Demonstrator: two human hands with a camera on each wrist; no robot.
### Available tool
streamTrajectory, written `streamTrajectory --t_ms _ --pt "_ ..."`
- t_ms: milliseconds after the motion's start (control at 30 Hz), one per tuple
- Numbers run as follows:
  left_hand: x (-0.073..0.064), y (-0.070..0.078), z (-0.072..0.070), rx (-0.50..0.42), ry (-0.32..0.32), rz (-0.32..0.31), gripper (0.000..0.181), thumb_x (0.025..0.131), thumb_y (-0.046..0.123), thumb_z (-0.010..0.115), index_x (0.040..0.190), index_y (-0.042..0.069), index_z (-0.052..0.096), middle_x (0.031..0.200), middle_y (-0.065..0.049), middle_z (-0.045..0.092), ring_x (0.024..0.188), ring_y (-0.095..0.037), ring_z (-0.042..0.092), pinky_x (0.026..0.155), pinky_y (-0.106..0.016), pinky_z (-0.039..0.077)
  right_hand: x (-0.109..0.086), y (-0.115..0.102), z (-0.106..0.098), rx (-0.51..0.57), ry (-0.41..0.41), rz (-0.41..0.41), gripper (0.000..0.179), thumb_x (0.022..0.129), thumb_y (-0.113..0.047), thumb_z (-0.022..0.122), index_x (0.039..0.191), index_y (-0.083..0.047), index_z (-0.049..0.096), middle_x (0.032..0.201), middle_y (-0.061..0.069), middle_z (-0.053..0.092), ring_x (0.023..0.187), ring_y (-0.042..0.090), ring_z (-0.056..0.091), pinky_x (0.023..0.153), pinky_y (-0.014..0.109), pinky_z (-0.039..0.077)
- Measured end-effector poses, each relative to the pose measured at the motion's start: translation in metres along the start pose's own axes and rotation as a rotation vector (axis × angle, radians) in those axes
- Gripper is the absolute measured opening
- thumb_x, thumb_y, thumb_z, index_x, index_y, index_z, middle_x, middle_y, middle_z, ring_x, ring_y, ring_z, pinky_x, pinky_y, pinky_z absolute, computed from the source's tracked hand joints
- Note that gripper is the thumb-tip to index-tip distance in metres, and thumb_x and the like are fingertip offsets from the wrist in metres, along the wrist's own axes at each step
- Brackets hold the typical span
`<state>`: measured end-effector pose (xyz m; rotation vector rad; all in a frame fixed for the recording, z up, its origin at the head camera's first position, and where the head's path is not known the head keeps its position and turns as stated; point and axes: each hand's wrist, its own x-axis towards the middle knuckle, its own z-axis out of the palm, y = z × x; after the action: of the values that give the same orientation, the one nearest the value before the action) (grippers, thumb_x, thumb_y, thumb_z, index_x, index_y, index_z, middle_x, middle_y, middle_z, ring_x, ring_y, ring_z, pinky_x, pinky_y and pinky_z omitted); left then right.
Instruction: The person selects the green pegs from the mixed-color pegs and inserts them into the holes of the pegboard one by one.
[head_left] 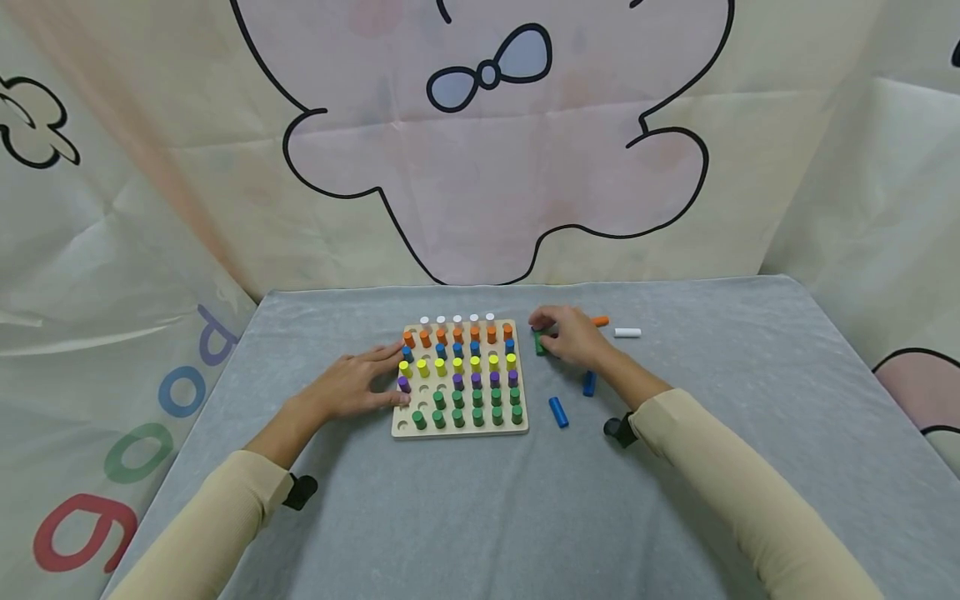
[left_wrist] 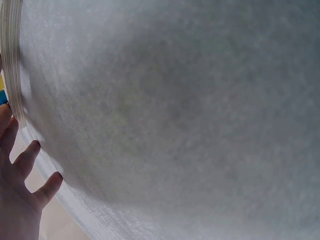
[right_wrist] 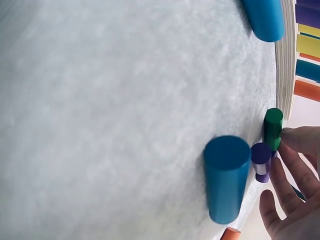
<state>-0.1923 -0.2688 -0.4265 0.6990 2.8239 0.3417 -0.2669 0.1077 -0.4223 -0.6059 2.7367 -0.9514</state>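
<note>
A wooden pegboard [head_left: 461,432] carries rows of white, orange, blue, yellow, purple and green pegs, with some bare holes toward its left and front. My left hand [head_left: 352,383] rests at the board's left edge, thumb over the near-left holes and fingers stretched toward the far corner. Right of the board, my right hand [head_left: 570,335] reaches down among loose pegs, its fingers apart. In the right wrist view, the thumb is right at a green peg [right_wrist: 273,125], with a purple peg [right_wrist: 261,155] beside the fingertips. The left wrist view shows spread fingers [left_wrist: 50,187] beside the board's edge.
Two loose blue pegs [head_left: 558,412] lie between the board and my right forearm. A white peg [head_left: 627,332] and an orange peg [head_left: 600,321] lie beyond my right hand. Grey cloth [head_left: 450,517] covers the table; a printed curtain [head_left: 487,167] hangs behind it.
</note>
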Motion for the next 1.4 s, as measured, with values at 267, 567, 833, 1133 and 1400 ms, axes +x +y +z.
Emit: streamTrajectory --t_ms 267,567,833,1133,1400 --pt "0.0007 -0.0008 0.0003 -0.003 -0.008 -0.01 0.089 0.089 0.068 0.058 0.154 0.011 0.037 0.162 -0.007 0.027 0.146 -0.035 0.03 0.104 -0.067 0.032 -0.0017 0.0031 -0.0025 -0.025 0.005 0.001 0.026 0.094 -0.006 0.067 0.12 -0.005 0.066 0.111 0.01 0.068 0.104 0.024 0.062 0.095 0.044 0.05" --pt "0.0012 -0.002 0.0014 0.005 -0.008 -0.002 0.089 0.088 0.069 0.057 0.154 0.011 0.038 0.162 -0.007 0.027 0.146 -0.035 0.031 0.104 -0.067 0.033 -0.0025 0.0085 0.0005 -0.042 -0.024 -0.02 0.029 0.093 0.003 0.063 0.121 -0.004 0.066 0.115 0.01 0.069 0.111 0.026 0.062 0.102 0.046 0.046" --pt "0.0013 -0.001 0.001 0.006 -0.006 -0.005 0.089 0.088 0.069 0.058 0.154 0.01 0.038 0.162 -0.007 0.028 0.146 -0.035 0.031 0.104 -0.067 0.033 -0.0029 0.0097 0.0017 -0.047 -0.025 -0.029 0.03 0.092 0.003 0.065 0.121 -0.003 0.066 0.114 0.011 0.069 0.109 0.026 0.063 0.1 0.046 0.047" --pt "0.0007 -0.0001 0.0005 0.007 -0.006 -0.007 0.089 0.088 0.069 0.058 0.153 0.011 0.038 0.162 -0.007 0.028 0.145 -0.035 0.032 0.104 -0.067 0.034 -0.0052 0.0086 -0.0017 -0.055 -0.018 -0.049 0.028 0.091 0.001 0.067 0.119 -0.004 0.068 0.108 0.009 0.07 0.101 0.023 0.063 0.094 0.043 0.05" --pt "0.0005 0.0001 0.0001 0.007 -0.007 -0.005 0.089 0.088 0.068 0.058 0.153 0.01 0.039 0.162 -0.008 0.028 0.146 -0.035 0.032 0.104 -0.066 0.033 -0.0089 0.0038 -0.0069 -0.02 -0.012 -0.041 0.027 0.091 -0.002 0.068 0.118 -0.005 0.068 0.109 0.009 0.068 0.103 0.024 0.062 0.092 0.044 0.05"
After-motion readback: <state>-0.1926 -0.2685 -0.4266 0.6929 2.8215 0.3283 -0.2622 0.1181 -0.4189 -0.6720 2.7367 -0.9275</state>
